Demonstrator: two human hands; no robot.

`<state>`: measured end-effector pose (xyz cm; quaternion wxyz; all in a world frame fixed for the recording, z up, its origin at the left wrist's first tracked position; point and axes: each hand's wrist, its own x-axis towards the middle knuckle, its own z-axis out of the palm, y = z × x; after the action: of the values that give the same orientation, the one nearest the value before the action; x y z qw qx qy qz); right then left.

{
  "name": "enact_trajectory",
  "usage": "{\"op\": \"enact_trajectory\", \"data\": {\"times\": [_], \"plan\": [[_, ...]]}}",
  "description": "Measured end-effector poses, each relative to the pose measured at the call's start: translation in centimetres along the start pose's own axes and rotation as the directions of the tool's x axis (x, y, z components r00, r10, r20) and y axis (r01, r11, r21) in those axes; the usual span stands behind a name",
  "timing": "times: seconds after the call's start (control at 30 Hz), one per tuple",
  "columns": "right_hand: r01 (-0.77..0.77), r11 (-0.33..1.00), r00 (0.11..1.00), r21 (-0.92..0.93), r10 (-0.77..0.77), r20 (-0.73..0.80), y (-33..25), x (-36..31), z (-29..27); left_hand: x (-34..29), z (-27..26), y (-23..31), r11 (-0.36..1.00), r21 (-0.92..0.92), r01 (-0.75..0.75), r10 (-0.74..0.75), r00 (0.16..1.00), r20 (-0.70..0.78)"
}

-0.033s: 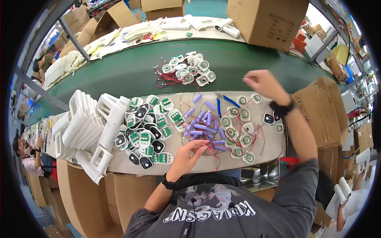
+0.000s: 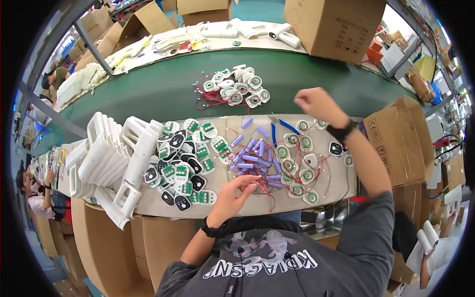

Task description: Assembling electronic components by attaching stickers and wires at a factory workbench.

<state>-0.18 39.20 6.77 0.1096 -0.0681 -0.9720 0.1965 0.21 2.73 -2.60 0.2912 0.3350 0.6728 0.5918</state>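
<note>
My left hand (image 2: pixel 230 198) is low at the front edge of the pile of purple battery cells (image 2: pixel 255 159). Its thumb and fingertips are pinched together at a thin red wire (image 2: pixel 269 196). My right hand (image 2: pixel 319 106) is raised over the near edge of the green belt, with its fingers curled in; what they hold, if anything, is hidden. Below it lie round white-and-green circuit boards (image 2: pixel 306 175) with red wires. Blue-handled pliers (image 2: pixel 273 134) lie spread at the back of the cells.
White plastic handle housings (image 2: pixel 106 153) are stacked at the left, beside a heap of white-and-green button panels (image 2: pixel 184 166). More wired boards (image 2: pixel 237 85) lie on the green belt (image 2: pixel 163 89). Cardboard boxes (image 2: pixel 396 143) stand at the right; another box (image 2: pixel 334 29) is behind the belt.
My right hand has shifted a little to the left, its forearm swinging the same way. My left hand stays in place.
</note>
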Motion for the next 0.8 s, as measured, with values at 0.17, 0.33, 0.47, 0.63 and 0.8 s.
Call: {"op": "enact_trajectory", "data": {"times": [0.17,0.33,0.47,0.63,0.8], "plan": [[0.050,0.968,0.981,-0.244,-0.001,0.196,1.1,7.1,11.5,-2.9,-1.5,0.1,0.997,0.052,0.053,-0.046,0.990,-0.134],[0.199,0.977,0.979,-0.077,-0.195,0.061,-4.0,12.5,15.5,-5.4,-3.0,-1.2,0.984,-0.015,0.180,-0.178,0.953,-0.246],[0.354,0.930,0.935,-0.101,-0.349,0.059,-8.7,16.2,17.5,-5.0,-3.1,-0.7,0.982,-0.034,0.184,-0.186,0.946,-0.266],[0.559,0.819,0.797,-0.128,-0.488,0.356,-9.5,20.1,20.0,-3.5,-2.6,0.4,0.996,0.071,0.058,-0.043,0.980,-0.192],[0.590,0.762,0.749,-0.266,-0.392,0.534,-9.6,22.7,20.1,-4.4,-2.8,-0.5,0.994,0.081,0.077,-0.064,0.987,-0.150]]}}
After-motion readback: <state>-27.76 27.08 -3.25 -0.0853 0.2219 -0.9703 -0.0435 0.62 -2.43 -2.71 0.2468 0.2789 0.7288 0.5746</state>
